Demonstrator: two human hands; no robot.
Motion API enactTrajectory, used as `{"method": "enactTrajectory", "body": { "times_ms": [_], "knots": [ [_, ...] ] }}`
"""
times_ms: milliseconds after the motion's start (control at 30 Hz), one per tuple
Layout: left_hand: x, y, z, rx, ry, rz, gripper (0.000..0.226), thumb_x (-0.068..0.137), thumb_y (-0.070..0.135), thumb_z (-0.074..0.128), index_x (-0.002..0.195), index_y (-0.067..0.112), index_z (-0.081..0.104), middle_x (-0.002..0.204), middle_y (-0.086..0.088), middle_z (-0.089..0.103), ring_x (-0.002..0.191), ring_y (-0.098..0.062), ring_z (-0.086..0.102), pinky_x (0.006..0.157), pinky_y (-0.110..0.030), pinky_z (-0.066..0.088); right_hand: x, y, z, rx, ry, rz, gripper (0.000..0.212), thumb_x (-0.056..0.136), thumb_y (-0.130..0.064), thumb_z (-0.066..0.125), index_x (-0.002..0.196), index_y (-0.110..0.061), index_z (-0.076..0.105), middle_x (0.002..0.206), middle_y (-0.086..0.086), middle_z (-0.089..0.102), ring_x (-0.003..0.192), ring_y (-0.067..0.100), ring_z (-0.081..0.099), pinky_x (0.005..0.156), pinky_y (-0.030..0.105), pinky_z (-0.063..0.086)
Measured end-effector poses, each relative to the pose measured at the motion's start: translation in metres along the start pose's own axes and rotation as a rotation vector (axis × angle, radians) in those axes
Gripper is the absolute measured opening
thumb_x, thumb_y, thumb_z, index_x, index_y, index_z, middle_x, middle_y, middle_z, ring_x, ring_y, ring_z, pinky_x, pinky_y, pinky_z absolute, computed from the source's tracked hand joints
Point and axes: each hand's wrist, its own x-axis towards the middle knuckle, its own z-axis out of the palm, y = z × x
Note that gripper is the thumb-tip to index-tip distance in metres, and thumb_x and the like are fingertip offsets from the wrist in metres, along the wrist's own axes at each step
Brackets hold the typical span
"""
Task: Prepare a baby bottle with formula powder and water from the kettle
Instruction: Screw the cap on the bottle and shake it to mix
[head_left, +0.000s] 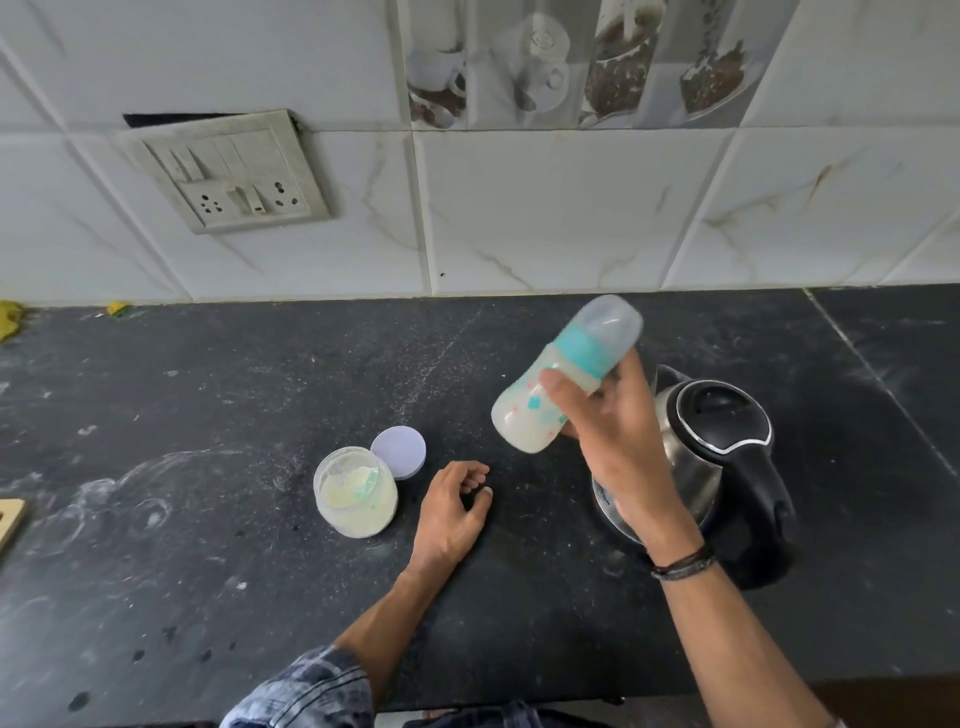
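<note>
Upper left, on tiled wall: switch-and-socket panel (223, 171). Left of centre, on black countertop (182, 519): open formula jar (356, 493), upright, pale powder inside; round lid (399, 451) lying flat just behind it. Next right: left hand (452, 512), resting on the countertop, fingers loosely curled, holding nothing. Further right, raised above the countertop: baby bottle (524, 421), tilted, teal collar and clear cap on, milky liquid inside; gripped around the middle by right hand (618, 447). Behind that hand: steel electric kettle (727, 421), black lid closed. Hands apart.

Home kitchen: tiled wall (519, 218), countertop (208, 467), kettle (717, 431).
</note>
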Motion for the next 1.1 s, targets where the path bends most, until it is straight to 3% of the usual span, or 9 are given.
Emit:
{"method": "enactTrajectory", "body": {
  "times_ms": [67,200,333,433,600,733,900,1000,1100],
  "knots": [
    [0.003,0.002,-0.002,-0.004,0.010,0.001,0.022,0.087,0.021,0.066,0.105,0.034,0.065,0.098,0.021,0.064,0.096,-0.005,0.061,0.083,-0.011,0.046,-0.001,0.000,0.006,0.085,0.070,-0.010,0.056,0.083,-0.040,0.083,0.128,-0.024,0.054,0.113,-0.007,0.074,0.108,0.017,0.073,0.098,0.058,0.057],
    [0.000,0.002,-0.002,0.017,0.005,-0.003,0.028,0.086,0.020,0.068,0.095,0.044,0.058,0.094,0.019,0.063,0.093,-0.003,0.059,0.080,-0.009,0.044,-0.003,0.000,0.007,-0.090,-0.139,0.044,0.065,0.073,-0.048,0.087,0.125,-0.025,0.055,0.114,-0.006,0.077,0.105,0.016,0.075,0.095,0.052,0.060],
    [0.002,0.000,-0.005,0.005,0.006,0.004,0.021,0.086,0.023,0.065,0.105,0.031,0.065,0.097,0.020,0.064,0.096,-0.005,0.060,0.082,-0.010,0.045,-0.003,-0.010,0.014,0.133,0.083,-0.137,0.054,0.088,-0.034,0.082,0.131,-0.024,0.052,0.115,-0.010,0.071,0.109,0.014,0.070,0.098,0.052,0.057],
    [0.000,-0.001,-0.003,0.017,0.002,0.002,0.021,0.087,0.021,0.066,0.106,0.030,0.066,0.098,0.019,0.064,0.096,-0.005,0.060,0.083,-0.010,0.045,0.003,-0.006,0.013,0.015,0.005,-0.047,0.050,0.086,-0.025,0.085,0.126,-0.021,0.054,0.109,-0.009,0.074,0.102,0.012,0.073,0.096,0.049,0.059],
    [0.002,0.001,-0.004,0.010,-0.009,0.006,0.022,0.089,0.021,0.067,0.107,0.033,0.065,0.100,0.020,0.063,0.098,-0.004,0.060,0.083,-0.010,0.046,-0.001,-0.008,0.014,0.136,0.093,-0.108,0.052,0.084,-0.039,0.083,0.126,-0.024,0.056,0.110,-0.009,0.073,0.104,0.015,0.071,0.093,0.051,0.059],
    [-0.001,0.001,-0.004,0.020,-0.012,-0.005,0.024,0.089,0.019,0.067,0.107,0.033,0.064,0.099,0.020,0.063,0.096,-0.004,0.060,0.084,-0.013,0.048,0.003,-0.006,0.015,-0.041,-0.084,-0.017,0.057,0.074,-0.047,0.084,0.121,-0.028,0.057,0.106,-0.015,0.077,0.097,0.007,0.075,0.085,0.034,0.060],
    [0.001,0.001,-0.005,0.024,-0.006,0.017,0.024,0.088,0.016,0.068,0.107,0.031,0.065,0.099,0.020,0.062,0.097,-0.004,0.060,0.084,-0.012,0.046,0.002,-0.009,0.014,0.169,0.037,-0.082,0.050,0.084,-0.034,0.081,0.126,-0.021,0.055,0.106,-0.010,0.073,0.101,0.015,0.072,0.089,0.050,0.062],
    [-0.002,0.003,-0.003,0.031,-0.011,0.009,0.024,0.088,0.018,0.068,0.106,0.034,0.064,0.098,0.022,0.061,0.097,-0.002,0.059,0.083,-0.009,0.045,0.002,-0.003,0.011,0.066,-0.093,-0.050,0.057,0.078,-0.030,0.085,0.125,-0.018,0.056,0.104,-0.011,0.074,0.097,0.011,0.073,0.085,0.032,0.060],
    [0.001,0.004,-0.005,0.028,-0.016,0.019,0.023,0.089,0.021,0.067,0.108,0.034,0.064,0.098,0.023,0.061,0.098,-0.002,0.059,0.084,-0.009,0.045,0.004,-0.004,0.008,0.088,-0.020,-0.047,0.053,0.079,-0.030,0.085,0.122,-0.020,0.056,0.103,-0.012,0.074,0.095,0.009,0.073,0.083,0.028,0.058]
  ]
}}
